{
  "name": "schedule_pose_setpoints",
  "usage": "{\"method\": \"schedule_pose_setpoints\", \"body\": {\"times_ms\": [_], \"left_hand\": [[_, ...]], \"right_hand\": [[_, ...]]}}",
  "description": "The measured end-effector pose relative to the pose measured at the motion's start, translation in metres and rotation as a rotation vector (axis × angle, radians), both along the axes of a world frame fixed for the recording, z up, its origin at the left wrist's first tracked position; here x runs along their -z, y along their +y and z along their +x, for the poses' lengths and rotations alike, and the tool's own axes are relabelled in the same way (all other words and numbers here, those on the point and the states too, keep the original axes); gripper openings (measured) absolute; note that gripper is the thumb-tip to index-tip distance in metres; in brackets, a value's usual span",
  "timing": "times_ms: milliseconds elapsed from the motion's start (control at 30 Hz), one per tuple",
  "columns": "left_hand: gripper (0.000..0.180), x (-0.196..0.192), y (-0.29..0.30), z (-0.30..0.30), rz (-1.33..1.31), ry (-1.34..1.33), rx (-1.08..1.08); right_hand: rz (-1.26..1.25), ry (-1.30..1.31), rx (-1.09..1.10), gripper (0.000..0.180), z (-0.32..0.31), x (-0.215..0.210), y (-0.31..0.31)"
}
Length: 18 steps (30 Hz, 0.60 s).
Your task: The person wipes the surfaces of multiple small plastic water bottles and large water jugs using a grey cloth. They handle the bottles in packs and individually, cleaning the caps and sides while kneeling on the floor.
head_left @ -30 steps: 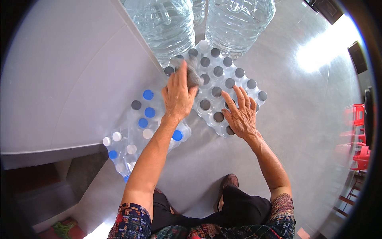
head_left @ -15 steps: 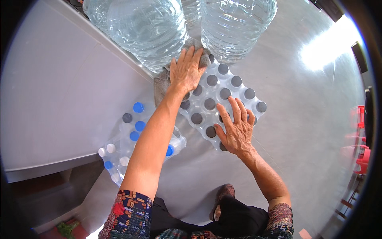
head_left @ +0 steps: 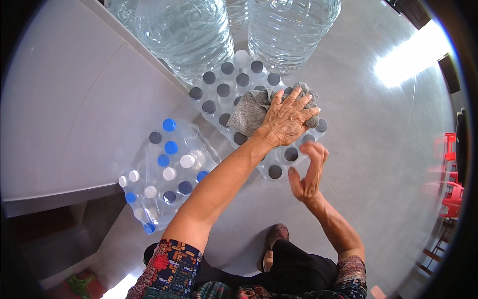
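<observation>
My left hand (head_left: pixel 286 122) presses a bunched grey cloth (head_left: pixel 249 110) onto the caps of a plastic-wrapped pack of bottles (head_left: pixel 223 90). Its fingers are spread over the cloth. Most of the caps there are dark; one at the far corner is white, and some lie hidden beneath cloth and hand. By the pack's near right edge is my right hand (head_left: pixel 311 172), slightly blurred, thumb and curved fingers apart with nothing between them. To the left, partly behind my left forearm, stands a clear bag of bottles (head_left: pixel 186 172) with blue, white and dark caps.
Large clear water jugs (head_left: pixel 186 40) stand just beyond the pack, with another big jug (head_left: pixel 291 37) to the right. A grey raised surface (head_left: pixel 74 114) borders the left side. Red plastic stools (head_left: pixel 450 199) are at the far right of the grey floor (head_left: pixel 378 164).
My left hand has slid right and nearer with the cloth, uncovering caps at the pack's far left. My right hand has moved off the caps toward me, its fingers more curled.
</observation>
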<state>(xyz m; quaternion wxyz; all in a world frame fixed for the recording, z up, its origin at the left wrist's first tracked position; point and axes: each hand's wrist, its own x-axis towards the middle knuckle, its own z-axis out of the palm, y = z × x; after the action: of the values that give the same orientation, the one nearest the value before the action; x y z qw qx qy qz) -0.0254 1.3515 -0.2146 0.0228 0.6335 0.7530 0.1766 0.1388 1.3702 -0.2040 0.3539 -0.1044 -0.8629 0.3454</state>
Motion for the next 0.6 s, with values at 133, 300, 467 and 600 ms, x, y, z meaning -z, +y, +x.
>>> {"method": "schedule_pose_setpoints", "body": {"times_ms": [133,300,467,600], "left_hand": [[0.050,-0.012,-0.020,0.021,-0.057,0.001,0.133],[0.054,-0.004,-0.067,0.028,0.025,0.038,0.214],[0.059,-0.010,-0.107,-0.042,-0.026,0.150,-0.136],[0.062,-0.009,-0.113,-0.073,-0.004,0.068,-0.533]], "right_hand": [[0.117,-0.044,-0.077,0.051,0.025,-0.010,-0.007],[0.107,-0.041,-0.124,0.049,0.015,-0.018,-0.012],[0.210,-0.271,-0.205,0.052,0.005,-0.011,-0.018],[0.340,-0.441,-0.172,0.060,0.001,0.000,-0.013]]}}
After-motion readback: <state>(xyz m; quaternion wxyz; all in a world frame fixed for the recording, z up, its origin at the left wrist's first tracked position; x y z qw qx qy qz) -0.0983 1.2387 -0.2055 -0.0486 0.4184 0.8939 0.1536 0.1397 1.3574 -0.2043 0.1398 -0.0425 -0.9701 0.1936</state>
